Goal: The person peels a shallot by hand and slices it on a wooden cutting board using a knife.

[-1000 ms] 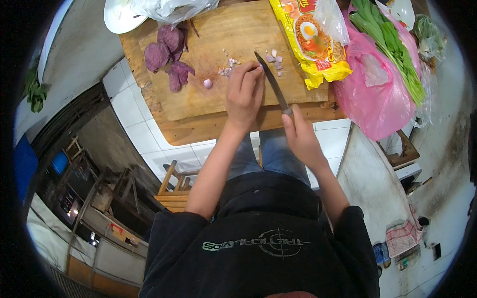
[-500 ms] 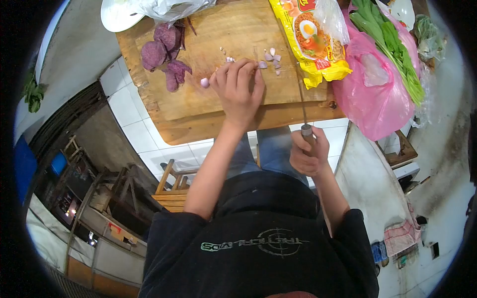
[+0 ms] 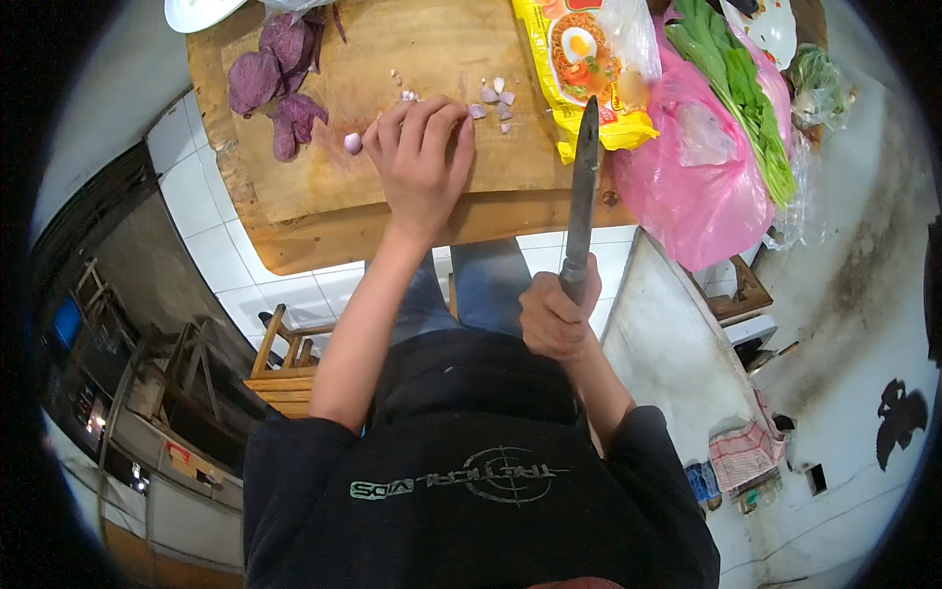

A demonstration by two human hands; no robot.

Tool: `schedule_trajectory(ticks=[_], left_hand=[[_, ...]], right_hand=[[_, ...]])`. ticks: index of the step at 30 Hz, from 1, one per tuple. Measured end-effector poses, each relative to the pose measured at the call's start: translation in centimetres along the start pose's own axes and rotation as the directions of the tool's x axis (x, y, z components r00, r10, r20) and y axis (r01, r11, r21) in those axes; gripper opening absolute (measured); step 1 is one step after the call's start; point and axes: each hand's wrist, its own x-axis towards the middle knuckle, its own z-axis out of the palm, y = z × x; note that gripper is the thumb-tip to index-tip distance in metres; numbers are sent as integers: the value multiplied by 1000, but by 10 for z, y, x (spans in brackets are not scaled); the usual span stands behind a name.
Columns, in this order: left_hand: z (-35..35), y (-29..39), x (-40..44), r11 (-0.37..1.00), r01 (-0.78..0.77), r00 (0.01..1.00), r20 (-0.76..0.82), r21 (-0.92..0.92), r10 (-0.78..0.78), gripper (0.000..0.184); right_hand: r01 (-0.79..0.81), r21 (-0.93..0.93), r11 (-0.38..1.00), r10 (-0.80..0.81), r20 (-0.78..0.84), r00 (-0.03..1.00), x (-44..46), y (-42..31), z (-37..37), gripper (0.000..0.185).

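- Head view: the knife (image 3: 582,201) is gripped by the right hand (image 3: 557,316), blade pointed forward.
- The left hand (image 3: 422,167) is rested on the cutting board (image 3: 324,187), fingers bent; its grip cannot be told.
- Shallot pieces (image 3: 490,95) are scattered beside its fingertips.

The right hand (image 3: 559,312) grips a long gray metal knife (image 3: 583,191) with its tip pointing up. The left hand (image 3: 419,162) is bent over a flat brown wooden board (image 3: 324,187). A small round pale-purple onion (image 3: 352,143) sits just beside its fingers. Little pale-purple chopped bits (image 3: 505,97) lie on the other side. Farther left are lumpy dark-purple pieces (image 3: 255,82). On the right are a shiny yellow noodle packet (image 3: 552,59), a thin pink plastic bag (image 3: 667,211) and long green leaves (image 3: 726,83).
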Motion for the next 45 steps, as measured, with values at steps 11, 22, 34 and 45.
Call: schedule_trajectory(ticks=[11, 22, 34, 45], left_hand=[[0, 0, 2, 999, 17, 1000, -13, -27, -18, 19], [-1, 0, 2, 1000, 9, 1000, 0, -17, -9, 20], [-2, 0, 2, 998, 30, 1000, -4, -53, -30, 20], [-6, 1, 6, 995, 38, 998, -38, -87, -41, 20]], right_hand=[[-704, -686, -184, -842, -259, 473, 11, -2, 0, 22], [-769, -249, -589, -804, 81, 589, 21, 0, -14, 24], [-776, -337, -533, -811, -56, 582, 23, -22, -5, 27], [-765, -317, -561, -813, 39, 581, 28, -1, -3, 24]])
